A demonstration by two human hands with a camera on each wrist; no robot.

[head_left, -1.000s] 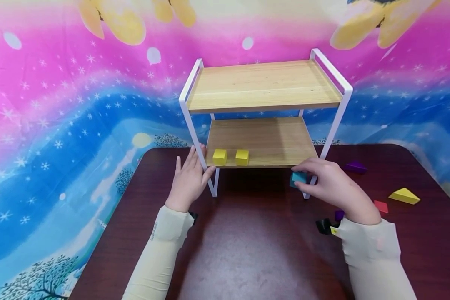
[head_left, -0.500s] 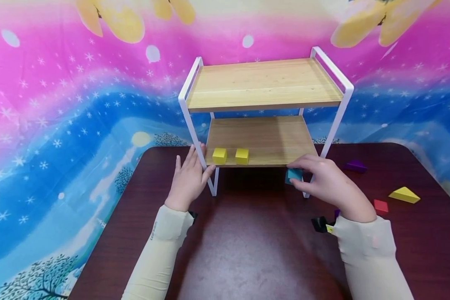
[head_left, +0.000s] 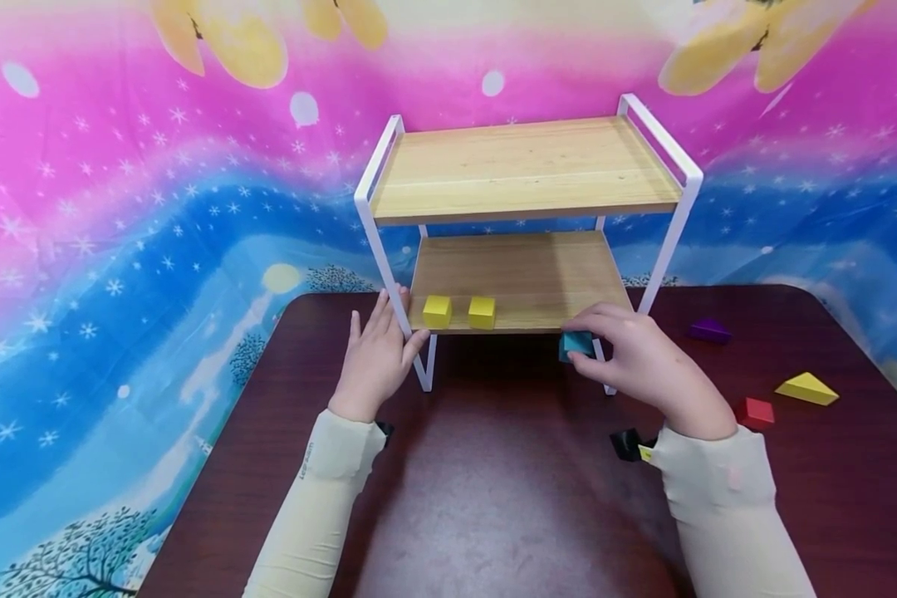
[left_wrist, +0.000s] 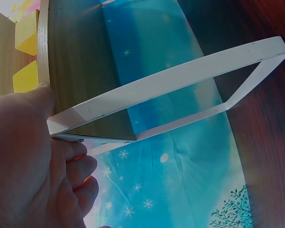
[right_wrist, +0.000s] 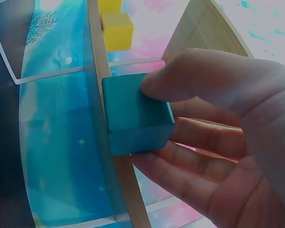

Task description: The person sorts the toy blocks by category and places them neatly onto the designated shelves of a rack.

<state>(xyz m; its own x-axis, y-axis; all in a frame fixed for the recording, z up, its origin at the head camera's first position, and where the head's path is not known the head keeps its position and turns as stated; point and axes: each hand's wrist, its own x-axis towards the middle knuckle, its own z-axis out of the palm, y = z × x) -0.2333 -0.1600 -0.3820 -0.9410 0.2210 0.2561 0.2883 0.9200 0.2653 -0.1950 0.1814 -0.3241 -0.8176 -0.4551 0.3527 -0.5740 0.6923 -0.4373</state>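
Note:
My right hand (head_left: 646,365) pinches a teal cube (right_wrist: 135,107) between thumb and fingers. The cube is right at the front edge of the lower wooden board, near the right end of the two-tier shelf rack (head_left: 526,170). Over on the left, my left hand (head_left: 374,365) touches the rack's white front post (head_left: 385,266), fingers extended along its outer side and thumb at the front. Two yellow cubes sit side by side on the lower board (head_left: 526,266), the left yellow cube (head_left: 437,312) near my left thumb and the right yellow cube (head_left: 482,312) beside it.
On the dark table (head_left: 486,498), right of the rack, lie a purple triangular block (head_left: 710,331), a yellow triangular block (head_left: 807,389) and a red block (head_left: 757,413). A patterned cloth (head_left: 157,208) hangs behind and left of the table.
My right hand has moved slightly left and up with the teal cube, along the lower board's front edge. The left hand stays at the post.

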